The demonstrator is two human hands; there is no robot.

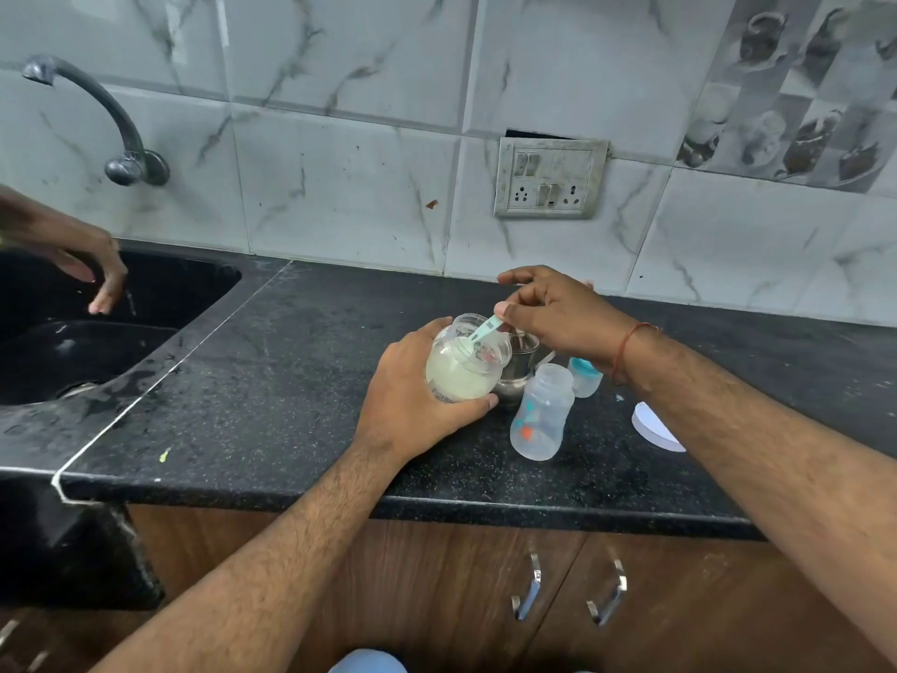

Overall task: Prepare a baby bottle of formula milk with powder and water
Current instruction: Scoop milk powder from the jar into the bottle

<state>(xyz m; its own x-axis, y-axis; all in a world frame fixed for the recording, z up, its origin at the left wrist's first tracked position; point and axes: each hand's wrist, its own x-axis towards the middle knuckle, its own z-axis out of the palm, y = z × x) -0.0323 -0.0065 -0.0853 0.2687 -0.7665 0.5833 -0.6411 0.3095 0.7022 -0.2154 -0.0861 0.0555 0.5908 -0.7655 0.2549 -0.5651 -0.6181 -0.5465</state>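
Note:
My left hand [412, 395] grips a clear jar of pale formula powder [463, 364], tilted toward the right, just above the black counter [291, 405]. My right hand [548, 313] pinches the handle of a light blue scoop [483, 330] whose bowl is inside the jar's mouth. An open, empty baby bottle [541, 412] with coloured prints stands right of the jar. Behind it sits the bottle's teal-collared nipple top [585, 376]. A small steel cup [519, 369] stands behind the jar, partly hidden.
A white lid [653, 427] lies on the counter under my right forearm. A black sink [97, 323] with a wall tap [116, 123] is at the left, and another person's hand [92, 264] hangs over it. A switch plate [551, 179] is on the tiled wall.

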